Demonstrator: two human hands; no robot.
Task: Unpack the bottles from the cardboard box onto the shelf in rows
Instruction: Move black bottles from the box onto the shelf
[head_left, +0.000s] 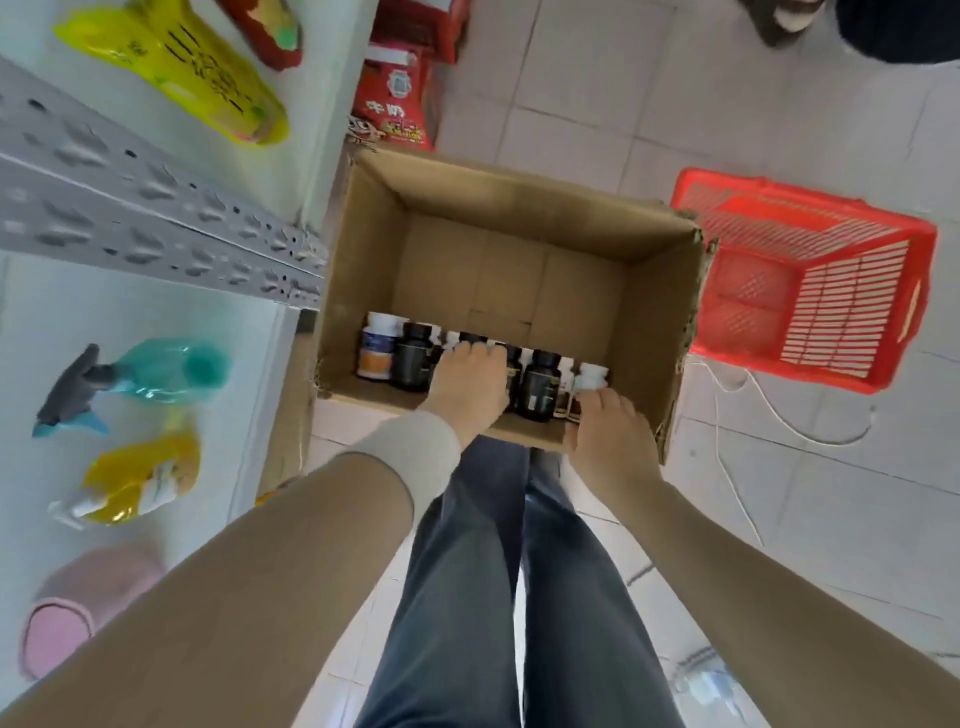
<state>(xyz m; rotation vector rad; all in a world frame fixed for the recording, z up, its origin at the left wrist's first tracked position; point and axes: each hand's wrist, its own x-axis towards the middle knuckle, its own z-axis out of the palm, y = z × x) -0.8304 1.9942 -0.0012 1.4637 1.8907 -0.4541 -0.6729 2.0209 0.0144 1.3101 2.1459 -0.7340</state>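
An open cardboard box (519, 218) stands on the tiled floor in front of me. Several bottles line its near wall: a white one with a blue and orange label (376, 345) at the left, dark ones (540, 384) in the middle, a small white-capped one (592, 375) at the right. My left hand (467, 387) reaches into the box and curls over the top of a dark bottle, hiding most of it. My right hand (608, 431) rests at the box's near right corner, fingers touching the small bottles there. The white shelf (62, 322) is on my left.
On the shelf lie a teal spray bottle (156, 371), a yellow pouch (145, 475), a pink item (78, 603) and yellow packets (182, 67). A red plastic basket (810, 280) sits right of the box, red packages (400, 98) behind it. A white cord (753, 395) trails on the floor.
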